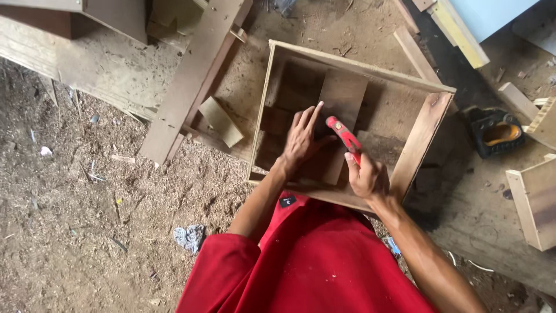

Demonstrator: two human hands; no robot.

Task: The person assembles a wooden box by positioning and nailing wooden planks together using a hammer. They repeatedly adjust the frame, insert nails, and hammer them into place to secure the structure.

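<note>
An open wooden box frame [420, 139] lies on the sawdust-covered ground in front of me. Inside it, a flat wooden board [341, 98] rests upright against the inner space. My left hand [302, 139] presses flat on that board with fingers spread. My right hand [366, 177] grips a red-handled tool [343, 133], its tip pointing up toward the board beside my left thumb. The tool's working end is hard to make out.
Planks [191, 75] and a small wood offcut [221, 120] lie left of the box. A black and yellow tool [495, 132] sits to the right, beside another wooden panel [536, 200]. Sawdust covers the ground at left.
</note>
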